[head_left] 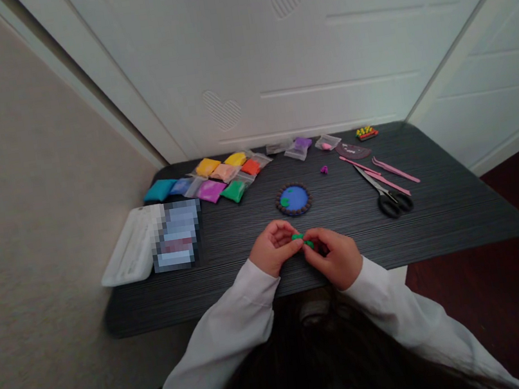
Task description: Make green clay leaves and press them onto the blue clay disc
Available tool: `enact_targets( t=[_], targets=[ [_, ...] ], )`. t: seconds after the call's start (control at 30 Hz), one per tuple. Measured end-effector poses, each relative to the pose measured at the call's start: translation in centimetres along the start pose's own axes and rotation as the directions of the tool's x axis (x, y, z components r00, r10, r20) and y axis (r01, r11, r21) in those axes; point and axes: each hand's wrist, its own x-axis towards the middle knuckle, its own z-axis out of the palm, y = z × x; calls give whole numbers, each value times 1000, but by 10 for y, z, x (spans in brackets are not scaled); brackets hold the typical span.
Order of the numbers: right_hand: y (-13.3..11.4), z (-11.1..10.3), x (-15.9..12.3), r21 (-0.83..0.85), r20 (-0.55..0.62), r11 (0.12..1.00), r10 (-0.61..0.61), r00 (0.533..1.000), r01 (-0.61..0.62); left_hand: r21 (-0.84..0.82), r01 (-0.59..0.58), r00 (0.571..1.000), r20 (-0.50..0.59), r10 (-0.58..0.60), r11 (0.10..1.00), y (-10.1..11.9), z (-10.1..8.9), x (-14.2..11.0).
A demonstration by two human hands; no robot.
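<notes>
Between the fingertips of both hands is a small lump of green modelling clay (298, 237), partly covered by the fingers. My left hand (274, 247) pinches it from the left, and my right hand (333, 255) pinches it from the right. Just beyond the hands lies a round clay piece (295, 199), with a blue middle, a rim of dark brown balls and small green patches on the blue. A small purple clay bit (324, 170) rests farther back.
Several bags of coloured clay (211, 191) lie at the back left, near a white tray (133, 246) and a blurred-out flat object (178, 236). To the right are black-handled scissors (390, 201), pink tools (396, 170) and a clear purplish half-round piece (353, 150). A white door stands behind the dark table (457, 210).
</notes>
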Motion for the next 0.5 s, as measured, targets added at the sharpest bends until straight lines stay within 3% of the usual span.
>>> enact_targets(
  t=[0.1,0.17,0.23,0.3,0.37,0.5],
  targets=[
    [0,-2,1,41,65,998,35,997,-38,-3,-19,999,-32,19,1000,-2,-1,1],
    [-2,-6,0,120,172,991,43,984,-65,-20,-32,997,-68,30,999,-1,-1,3],
    [-4,-12,-4,311,383,934,47,923,-176,-47,-52,991,-123,46,998,0,-2,5],
    [-7,-18,-7,495,541,801,19,841,-337,-76,-71,982,-178,57,995,3,-2,6],
    [-6,-24,-8,594,550,693,22,835,-409,-97,-70,979,-200,49,993,5,0,6],
    [5,-24,1,694,404,619,89,910,-369,-119,-11,988,-151,-7,993,7,3,3]
  ],
)
